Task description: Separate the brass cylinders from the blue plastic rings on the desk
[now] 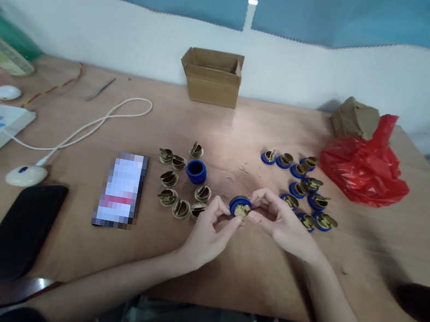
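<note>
Pinching a blue-ringed brass piece from either side, the left hand and the right hand meet near the middle of the surface. I see the left fingers pressed to its left and lower edge, the right fingers gripping its right side. Just beyond the left hand, plain brass pieces curve around a stack of blue rings. Similar blue-ringed pieces lie beside the right hand, near a red plastic bag.
</note>
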`<state>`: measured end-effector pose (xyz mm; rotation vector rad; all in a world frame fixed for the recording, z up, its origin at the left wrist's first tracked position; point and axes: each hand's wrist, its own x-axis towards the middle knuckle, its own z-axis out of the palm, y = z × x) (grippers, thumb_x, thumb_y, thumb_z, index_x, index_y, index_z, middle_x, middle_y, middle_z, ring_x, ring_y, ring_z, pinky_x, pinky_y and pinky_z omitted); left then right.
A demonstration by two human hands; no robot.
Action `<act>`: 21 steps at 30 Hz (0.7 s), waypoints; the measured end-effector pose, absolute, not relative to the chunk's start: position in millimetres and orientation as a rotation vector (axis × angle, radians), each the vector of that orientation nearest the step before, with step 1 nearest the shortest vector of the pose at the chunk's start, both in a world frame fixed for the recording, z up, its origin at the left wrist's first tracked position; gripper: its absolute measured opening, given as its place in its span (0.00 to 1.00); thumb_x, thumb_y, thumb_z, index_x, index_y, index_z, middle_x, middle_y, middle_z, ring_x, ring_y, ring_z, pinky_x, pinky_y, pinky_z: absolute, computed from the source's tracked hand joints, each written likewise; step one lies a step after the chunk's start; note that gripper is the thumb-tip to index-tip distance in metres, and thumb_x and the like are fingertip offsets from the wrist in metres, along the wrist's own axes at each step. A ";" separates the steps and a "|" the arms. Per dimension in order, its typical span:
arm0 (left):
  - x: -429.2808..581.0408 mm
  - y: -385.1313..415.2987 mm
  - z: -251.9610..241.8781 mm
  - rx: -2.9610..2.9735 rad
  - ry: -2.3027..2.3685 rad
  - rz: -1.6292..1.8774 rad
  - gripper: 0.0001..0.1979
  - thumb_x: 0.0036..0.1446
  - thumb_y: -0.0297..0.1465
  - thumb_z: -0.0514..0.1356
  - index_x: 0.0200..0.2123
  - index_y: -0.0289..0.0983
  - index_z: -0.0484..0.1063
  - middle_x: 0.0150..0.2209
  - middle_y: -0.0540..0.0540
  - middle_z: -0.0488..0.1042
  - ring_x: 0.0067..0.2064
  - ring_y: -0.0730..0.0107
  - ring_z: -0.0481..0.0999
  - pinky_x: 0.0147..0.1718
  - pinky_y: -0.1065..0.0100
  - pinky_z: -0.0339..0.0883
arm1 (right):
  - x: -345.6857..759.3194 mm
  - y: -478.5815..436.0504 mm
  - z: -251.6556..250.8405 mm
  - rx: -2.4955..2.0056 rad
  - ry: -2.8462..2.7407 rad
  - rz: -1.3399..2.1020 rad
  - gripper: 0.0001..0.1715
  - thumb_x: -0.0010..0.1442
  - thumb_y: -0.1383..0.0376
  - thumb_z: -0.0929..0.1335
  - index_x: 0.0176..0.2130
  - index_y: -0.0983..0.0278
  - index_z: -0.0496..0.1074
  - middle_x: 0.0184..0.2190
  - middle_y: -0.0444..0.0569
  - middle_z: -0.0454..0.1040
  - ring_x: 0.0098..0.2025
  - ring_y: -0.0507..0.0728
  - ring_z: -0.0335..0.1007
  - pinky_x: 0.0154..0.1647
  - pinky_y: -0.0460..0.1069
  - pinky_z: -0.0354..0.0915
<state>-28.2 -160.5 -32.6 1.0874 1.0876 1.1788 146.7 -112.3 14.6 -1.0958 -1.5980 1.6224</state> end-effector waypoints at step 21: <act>-27.3 -156.9 -27.9 1.077 1.135 1.231 0.09 0.60 0.33 0.64 0.35 0.39 0.64 0.35 0.49 0.76 0.39 0.68 0.78 0.39 0.68 0.70 | 146.1 -113.4 17.8 -1.110 -1.496 1.688 0.22 0.51 0.59 0.79 0.38 0.60 0.67 0.37 0.43 0.72 0.36 0.52 0.70 0.38 0.48 0.68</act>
